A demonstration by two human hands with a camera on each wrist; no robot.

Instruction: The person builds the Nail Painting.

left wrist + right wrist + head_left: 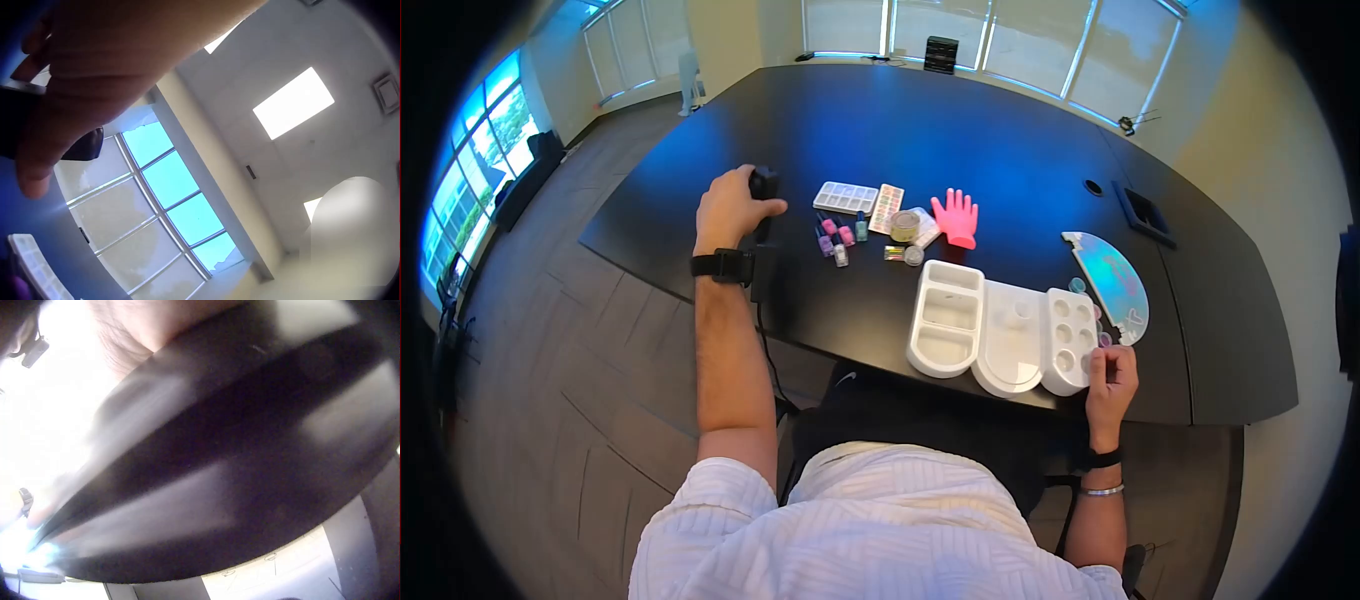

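My left hand [735, 207] is over the left part of the table, its fingers and thumb around a black device [765, 183] with a cord hanging below. The left wrist view shows the thumb across the dark body [81, 147]. My right hand [1112, 385] lies at the table's front edge, fingers loosely curled and nothing visible in them. Its fingertips are right by a white organizer [1010, 345] with rectangular compartments on the left and round wells on the right. A dark blurred shape fills most of the right wrist view.
Several nail polish bottles [828, 227], a white case of nail tips [846, 198], a sticker sheet [887, 208], a round tin [904, 226] and a pink practice hand [956, 218] sit mid-table. A teal half-round panel [1115, 285] lies right, beside small jars [1078, 286].
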